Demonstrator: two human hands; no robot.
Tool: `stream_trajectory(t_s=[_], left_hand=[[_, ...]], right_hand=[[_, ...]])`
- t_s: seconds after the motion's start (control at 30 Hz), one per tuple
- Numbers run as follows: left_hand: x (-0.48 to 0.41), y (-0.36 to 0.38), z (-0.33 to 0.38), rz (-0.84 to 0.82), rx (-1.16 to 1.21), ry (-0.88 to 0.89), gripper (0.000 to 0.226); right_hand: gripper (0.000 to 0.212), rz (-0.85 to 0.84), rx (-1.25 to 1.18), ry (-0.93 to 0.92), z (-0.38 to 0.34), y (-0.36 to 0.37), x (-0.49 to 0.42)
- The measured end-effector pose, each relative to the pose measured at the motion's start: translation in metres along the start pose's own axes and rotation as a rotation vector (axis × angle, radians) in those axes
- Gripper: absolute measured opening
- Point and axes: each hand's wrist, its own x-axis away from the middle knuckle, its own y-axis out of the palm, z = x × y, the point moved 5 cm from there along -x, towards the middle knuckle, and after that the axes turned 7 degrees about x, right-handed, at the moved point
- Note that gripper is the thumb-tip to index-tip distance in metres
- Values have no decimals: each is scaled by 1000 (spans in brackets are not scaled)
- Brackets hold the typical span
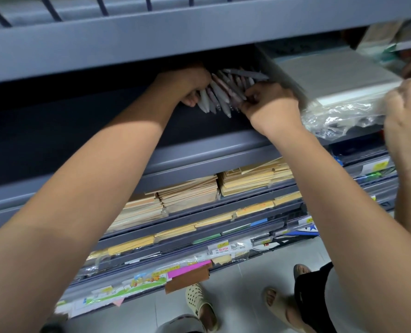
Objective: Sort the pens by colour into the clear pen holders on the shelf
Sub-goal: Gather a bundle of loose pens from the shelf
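Head view: left grip [187, 86] and right grip [269, 104] both curl around a fanned bundle of pale pens [223, 92] inside the grey shelf [199, 162].

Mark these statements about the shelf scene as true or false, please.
1. The left hand and the right hand both hold the bundle of pens. True.
2. The pens lie on the floor. False: they are up inside the shelf, between the hands.
3. Stacks of tan envelopes lie below the pens. True.
4. Only one person is in view. False: another person's hand grips a plastic-wrapped pack at the right.
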Motion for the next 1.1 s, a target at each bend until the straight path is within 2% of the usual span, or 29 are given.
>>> stream_trajectory(t_s=[0.1, 0.23, 0.3, 0.37, 0.43, 0.5, 0.6, 0.67, 0.73, 0.8, 0.9, 1.0, 1.1], left_hand=[[-1, -4, -8, -63, -3, -28, 41], [0, -16, -24, -34, 46, -39, 32], [10, -10, -23, -169, 89, -102, 39], [16, -7, -15, -198, 106, -98, 40], [20, -7, -5, -140, 240, -72, 49], [20, -2, 4, -202, 285, -64, 67], [28, 6, 17, -278, 237, -77, 84], [28, 10, 25, -268, 97, -49, 88], [31, 16, 32, -287, -62, -24, 74], [33, 21, 36, -331, -139, -19, 66], [32, 20, 40, -319, -182, -29, 57], [38, 16, 46, -315, -232, -14, 55], [43, 12, 53, -282, -278, 12, 39]], right_hand=[[33, -3, -10, -7, -1, -1, 2], [30, -2, 14, -41, -4, -3, 4], [29, -13, 23, -69, -7, -3, 5], [27, -22, 55, -113, -11, -1, 5], [26, -40, 80, -147, -15, 0, 5], [30, -66, 81, -185, -19, -1, 5], [28, -96, 67, -209, -20, -5, 7], [25, -111, 42, -214, -19, -6, 11], [21, -81, -44, -171, -15, -9, 14], [24, 23, -94, -88, -5, -15, 17], [22, 143, 9, 9, 8, -19, 24], [15, 124, 110, 43, 9, -16, 31], [13, 126, 83, 69, 9, -16, 33]])
